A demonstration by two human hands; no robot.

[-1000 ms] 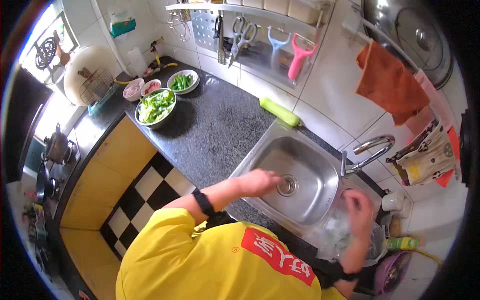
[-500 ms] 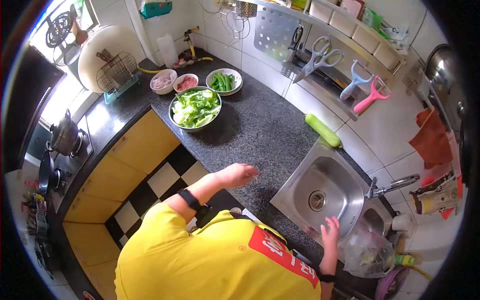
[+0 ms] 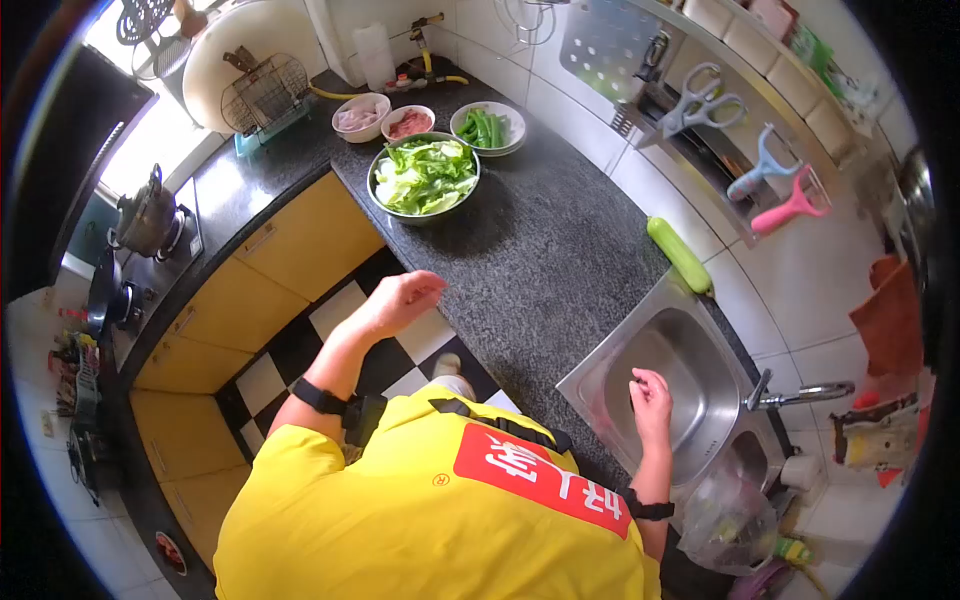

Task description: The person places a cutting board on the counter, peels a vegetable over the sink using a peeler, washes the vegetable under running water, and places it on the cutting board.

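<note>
My left hand [image 3: 405, 298] is in the air by the counter's front edge, fingers loosely bent and nothing visible in them. Over the left side of the steel sink [image 3: 700, 400], my right hand [image 3: 652, 402] hangs with fingers half curled and a gap at the thumb, holding nothing I can see. Beyond my left hand stands a metal bowl of torn lettuce leaves [image 3: 424, 175]. Behind it are a plate of green peppers [image 3: 484, 129], a small bowl of reddish minced meat [image 3: 409, 123] and a bowl of pale meat [image 3: 361, 117].
A green gourd [image 3: 681, 256] lies against the wall behind the sink. The faucet [image 3: 800, 395] reaches in from the right, near a clear plastic bag [image 3: 730, 520]. Scissors [image 3: 703, 100] and peelers [image 3: 790, 205] hang on the wall rack. A pot [image 3: 146, 215] sits on the stove at left.
My left hand has drawn back from above the counter to its front edge. My right hand has moved over the sink, its fingers more curled. The view has shifted and turned.
</note>
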